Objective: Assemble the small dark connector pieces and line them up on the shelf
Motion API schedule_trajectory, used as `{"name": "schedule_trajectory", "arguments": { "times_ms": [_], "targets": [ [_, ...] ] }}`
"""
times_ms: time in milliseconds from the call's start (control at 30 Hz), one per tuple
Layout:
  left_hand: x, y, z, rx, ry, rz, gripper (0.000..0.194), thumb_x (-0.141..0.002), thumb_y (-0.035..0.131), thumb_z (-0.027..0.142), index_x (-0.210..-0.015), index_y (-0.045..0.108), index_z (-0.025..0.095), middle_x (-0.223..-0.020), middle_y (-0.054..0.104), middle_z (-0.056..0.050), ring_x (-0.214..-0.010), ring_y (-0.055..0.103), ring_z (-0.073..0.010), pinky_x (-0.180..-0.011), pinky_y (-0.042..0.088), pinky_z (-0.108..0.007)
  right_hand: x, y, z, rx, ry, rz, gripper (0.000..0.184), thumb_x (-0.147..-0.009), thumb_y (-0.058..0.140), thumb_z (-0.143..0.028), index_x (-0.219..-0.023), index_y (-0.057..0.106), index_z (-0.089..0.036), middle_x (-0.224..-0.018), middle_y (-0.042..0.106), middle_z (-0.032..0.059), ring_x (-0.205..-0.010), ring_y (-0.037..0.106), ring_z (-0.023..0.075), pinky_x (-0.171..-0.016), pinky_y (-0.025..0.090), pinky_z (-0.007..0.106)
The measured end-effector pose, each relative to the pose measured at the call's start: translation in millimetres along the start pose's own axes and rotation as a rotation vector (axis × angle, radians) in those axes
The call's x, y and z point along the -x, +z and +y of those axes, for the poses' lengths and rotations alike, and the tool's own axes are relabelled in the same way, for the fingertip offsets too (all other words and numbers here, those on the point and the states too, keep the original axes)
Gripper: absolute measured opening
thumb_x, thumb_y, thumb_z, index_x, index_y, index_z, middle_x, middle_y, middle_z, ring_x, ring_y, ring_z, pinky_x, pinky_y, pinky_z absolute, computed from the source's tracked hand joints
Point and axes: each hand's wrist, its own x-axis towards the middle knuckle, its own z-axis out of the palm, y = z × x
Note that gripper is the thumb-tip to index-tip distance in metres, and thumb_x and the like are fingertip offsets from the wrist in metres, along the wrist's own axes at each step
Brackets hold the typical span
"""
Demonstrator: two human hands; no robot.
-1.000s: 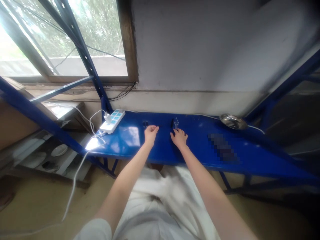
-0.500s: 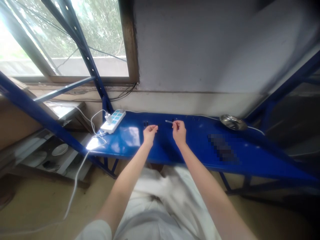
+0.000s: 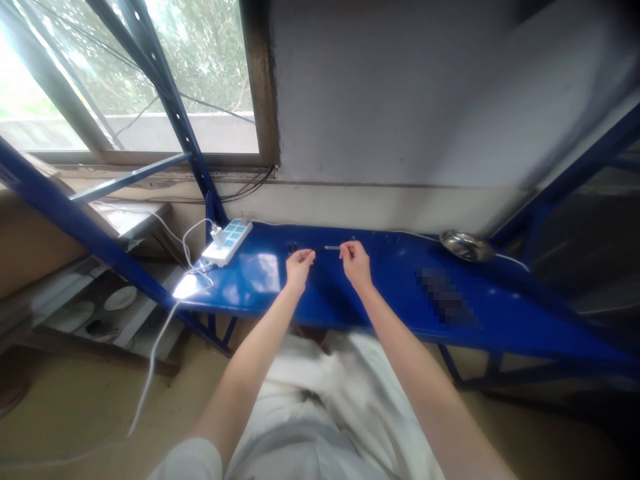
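Note:
My left hand is closed in a pinch over the blue table. From its fingertips a short, thin black piece sticks out to the right. My right hand pinches the other end of a thin, pale pen-like tube. Tube and black piece lie in one line and meet between the hands; whether one sits inside the other is too small to tell. Just behind my left hand, small black pieces stand or lie on the table.
A white power strip with a plugged-in charger lies at the table's left end. A shiny metal dish sits at the back right, near a blurred-out dark object. Tiny bits lie along the back edge. Blue frame posts rise at both sides.
The tube in my right hand has swung level and moved slightly left, meeting the black piece that now shows at my left fingertips. My left hand has hardly moved.

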Motion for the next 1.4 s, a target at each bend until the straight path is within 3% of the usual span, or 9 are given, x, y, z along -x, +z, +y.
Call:
{"name": "schedule_trajectory", "arguments": {
  "times_ms": [233, 533, 733, 867, 1000, 1067, 1233, 1400],
  "targets": [
    [-2, 1.1, 1, -0.002, 0.046, 0.000, 0.023, -0.069, 0.064, 0.028, -0.088, 0.063, 0.013, -0.079, 0.065, -0.006, -0.065, 0.058, -0.0107, -0.063, 0.046, -0.024, -7, -4, 1, -0.068, 0.035, -0.091, 0.022, -0.082, 0.045, -0.040, -0.076, 0.050, -0.019, -0.062, 0.054, -0.0016, -0.057, 0.050, 0.0108, -0.059, 0.041, 0.025],
    [-2, 1.9, 10, 0.016, 0.103, -0.206, 0.029, -0.064, 0.069, 0.032, -0.087, 0.067, 0.014, -0.079, 0.067, -0.007, -0.069, 0.059, -0.0123, -0.071, 0.047, -0.027, -14, 0, 6, -0.251, 0.128, -0.154, 0.030, -0.075, 0.054, -0.049, -0.074, 0.051, -0.019, -0.056, 0.054, -0.0030, -0.049, 0.047, 0.0091, -0.050, 0.039, 0.023],
    [-9, 4.8, 12, -0.072, 0.210, -0.233, 0.026, -0.065, 0.069, 0.033, -0.084, 0.067, 0.015, -0.077, 0.066, -0.006, -0.070, 0.058, -0.0134, -0.070, 0.046, -0.027, -14, 1, 1, -0.311, 0.165, -0.136, 0.030, -0.074, 0.056, -0.048, -0.075, 0.052, -0.018, -0.057, 0.055, -0.0029, -0.049, 0.047, 0.0086, -0.052, 0.041, 0.023],
    [-27, 7.7, 41, -0.250, 0.342, -0.282, 0.017, -0.063, 0.071, 0.028, -0.075, 0.069, 0.016, -0.074, 0.065, -0.005, -0.071, 0.057, -0.0150, -0.076, 0.043, -0.029, -15, 0, 3, -0.300, 0.191, -0.113, 0.029, -0.077, 0.052, -0.047, -0.083, 0.051, -0.018, -0.062, 0.057, -0.0014, -0.050, 0.049, 0.0089, -0.052, 0.041, 0.023],
    [-65, 12.1, 82, -0.477, 0.470, -0.361, 0.008, -0.059, 0.073, 0.020, -0.065, 0.068, 0.017, -0.074, 0.063, -0.005, -0.081, 0.055, -0.0199, -0.084, 0.038, -0.033, -11, -5, 16, -0.175, 0.161, 0.089, 0.030, -0.081, 0.045, -0.046, -0.093, 0.048, -0.018, -0.072, 0.059, 0.0020, -0.059, 0.054, 0.0114, -0.058, 0.044, 0.025],
    [-83, 12.2, 91, -0.654, 0.568, -0.369, 0.008, -0.056, 0.073, 0.013, -0.057, 0.065, 0.017, -0.077, 0.062, -0.006, -0.092, 0.052, -0.0239, -0.090, 0.032, -0.035, -5, -7, 27, -0.087, 0.147, 0.188, 0.029, -0.083, 0.041, -0.044, -0.096, 0.048, -0.018, -0.079, 0.060, 0.0050, -0.069, 0.057, 0.0138, -0.064, 0.046, 0.027],
    [-103, 4.2, 71, -1.087, 0.589, -0.519, 0.022, -0.052, 0.068, 0.004, -0.042, 0.054, 0.016, -0.071, 0.057, -0.007, -0.096, 0.048, -0.0269, -0.094, 0.023, -0.039, 10, -11, 49, 0.062, 0.169, 0.259, 0.028, -0.085, 0.035, -0.037, -0.100, 0.047, -0.017, -0.090, 0.059, 0.0096, -0.081, 0.058, 0.0168, -0.074, 0.046, 0.031],
    [-105, -3.4, 47, -1.048, 0.506, -0.458, 0.029, -0.056, 0.067, 0.007, -0.037, 0.047, 0.016, -0.062, 0.052, -0.005, -0.094, 0.048, -0.0249, -0.094, 0.021, -0.037, 19, -9, 57, 0.100, 0.178, 0.241, 0.028, -0.085, 0.035, -0.035, -0.101, 0.048, -0.016, -0.094, 0.058, 0.0103, -0.085, 0.056, 0.0174, -0.076, 0.045, 0.030]
  ]
}}
